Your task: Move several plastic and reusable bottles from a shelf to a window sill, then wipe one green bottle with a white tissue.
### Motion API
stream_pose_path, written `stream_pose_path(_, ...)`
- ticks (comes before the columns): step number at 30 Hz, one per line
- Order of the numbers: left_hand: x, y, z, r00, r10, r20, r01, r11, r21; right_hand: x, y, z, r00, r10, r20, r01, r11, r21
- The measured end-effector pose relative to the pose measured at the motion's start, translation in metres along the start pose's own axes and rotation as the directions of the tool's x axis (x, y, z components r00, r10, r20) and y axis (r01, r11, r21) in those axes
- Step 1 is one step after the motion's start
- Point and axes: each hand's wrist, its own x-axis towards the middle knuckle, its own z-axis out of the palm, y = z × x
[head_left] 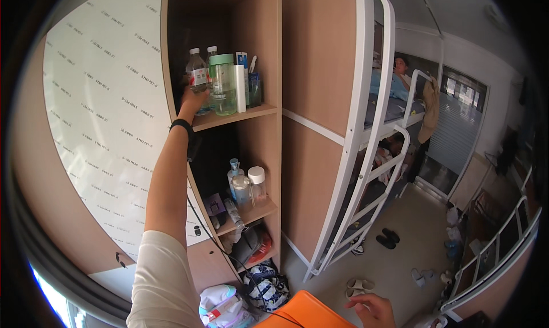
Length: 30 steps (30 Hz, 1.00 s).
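Left hand (195, 99) around clear plastic bottle (198, 75)

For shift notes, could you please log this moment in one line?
left hand: holding clear bottle at upper shelf | alongside: green-lidded bottle | right hand: open, near orange object

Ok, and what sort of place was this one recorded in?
Probably a shared dormitory room: there is a white metal bunk bed with a ladder, open wooden shelves holding bottles, and slippers left on the floor.
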Motion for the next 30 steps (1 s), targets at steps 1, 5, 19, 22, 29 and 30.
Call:
stream_pose_path(1,-0.021,0.021,0.083,0.996,-0.069,0.056,0.070,0.998,-0.008,0.003,-0.001,-0.004,0.994,0.072,-0.087,-0.077,0.995,-0.064)
stream_pose_path(5,-0.053,0.052,0.114,0.982,-0.169,-0.085,0.172,0.985,0.030,-0.012,0.006,-0.009,0.979,0.111,-0.170,-0.129,0.987,-0.100)
stream_pose_path(19,-0.132,0.146,0.053,0.909,0.249,-0.333,-0.261,0.965,0.009,-0.030,0.017,0.010,0.990,0.080,-0.116,-0.087,0.995,-0.051)
stream_pose_path(22,-0.157,0.174,0.045,0.911,0.277,-0.304,-0.285,0.958,0.020,-0.028,0.023,0.010,0.996,0.074,-0.045,-0.076,0.996,-0.040)
stream_pose_path(29,-0.288,0.203,0.008,0.931,0.347,-0.115,-0.364,0.853,-0.374,-0.019,-0.021,0.036,0.998,-0.029,0.051,0.036,0.987,-0.157)
stream_pose_path(30,-0.322,0.212,0.005,0.936,0.332,-0.119,-0.345,0.794,-0.500,-0.020,-0.027,0.041,0.999,-0.016,0.042,0.022,0.988,-0.151)
